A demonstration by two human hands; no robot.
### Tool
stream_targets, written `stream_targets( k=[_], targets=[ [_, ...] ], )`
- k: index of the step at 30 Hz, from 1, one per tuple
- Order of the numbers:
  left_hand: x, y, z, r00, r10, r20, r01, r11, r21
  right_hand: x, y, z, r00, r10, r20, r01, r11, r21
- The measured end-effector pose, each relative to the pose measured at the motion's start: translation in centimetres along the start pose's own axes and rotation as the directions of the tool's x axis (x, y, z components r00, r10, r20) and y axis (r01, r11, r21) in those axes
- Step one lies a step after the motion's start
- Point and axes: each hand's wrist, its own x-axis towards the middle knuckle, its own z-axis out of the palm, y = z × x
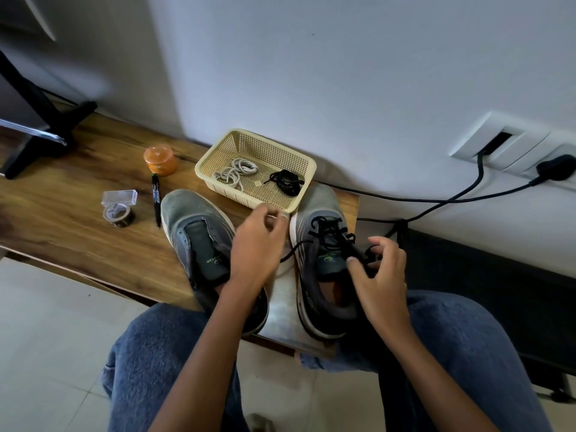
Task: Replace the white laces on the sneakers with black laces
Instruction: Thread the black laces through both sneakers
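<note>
Two grey sneakers stand side by side on the wooden table. The left sneaker [199, 232] has no lace. The right sneaker [324, 244] carries a black lace [330, 235] threaded through its eyelets. My right hand [380, 275] pinches that lace at the shoe's right side. My left hand [258, 244] hovers between the shoes with fingers curled; the lace's loose left end lies just beside it, and whether it is gripped is unclear. Behind the shoes, a cream basket [299, 160] holds coiled white laces [235, 171] and a second black lace [285, 180].
An orange jar [160, 160], a black marker [156, 198] and a tape roll with a clear box [120, 207] lie left of the shoes. A black stand [40, 120] is at far left. Black cables [436, 204] run from a wall socket [514, 145]. My jeans-clad knees sit below the table's edge.
</note>
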Motion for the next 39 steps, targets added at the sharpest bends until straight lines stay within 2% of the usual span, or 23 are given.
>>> stream_targets(
  k=[3,6,9,10,14,18,23,31,39],
  targets=[
    [-0.4,-0.4,1.0,0.988,0.072,0.135,-0.088,0.989,0.116,1.3,-0.4,-0.4,0.997,0.066,-0.029,-0.059,0.976,0.208],
    [-0.7,-0.6,1.6,0.961,0.089,0.261,-0.133,0.979,0.156,3.5,-0.1,-0.6,0.988,0.119,0.099,-0.132,0.982,0.136],
    [-1.1,-0.4,1.8,0.943,0.098,0.317,-0.185,0.949,0.256,5.0,0.1,-0.4,0.917,0.211,0.339,-0.28,0.945,0.169],
    [-1.2,-0.3,2.0,0.943,0.101,0.317,-0.193,0.942,0.275,5.4,0.4,-0.2,0.895,0.235,0.379,-0.316,0.934,0.165],
    [-1.3,-0.2,2.4,0.952,0.109,0.285,-0.186,0.947,0.26,5.9,0.5,-0.8,0.874,0.275,0.402,-0.281,0.959,-0.043],
    [-1.2,-0.3,2.4,0.958,0.105,0.268,-0.169,0.958,0.232,5.9,-2.3,-4.0,0.888,0.195,0.417,-0.217,0.976,0.004],
    [-1.1,-0.5,2.3,0.958,0.06,0.279,-0.118,0.974,0.196,6.5,-5.9,-8.5,0.926,0.128,0.356,-0.233,0.935,0.269],
    [-1.1,-0.1,1.7,0.955,-0.011,0.297,-0.1,0.929,0.355,5.3,-10.8,-12.4,0.961,-0.09,0.261,-0.022,0.918,0.397],
    [-1.0,0.1,1.3,0.956,-0.005,0.293,-0.093,0.943,0.321,5.2,-13.3,-14.3,0.945,-0.251,0.209,0.106,0.841,0.53]
  ],
)
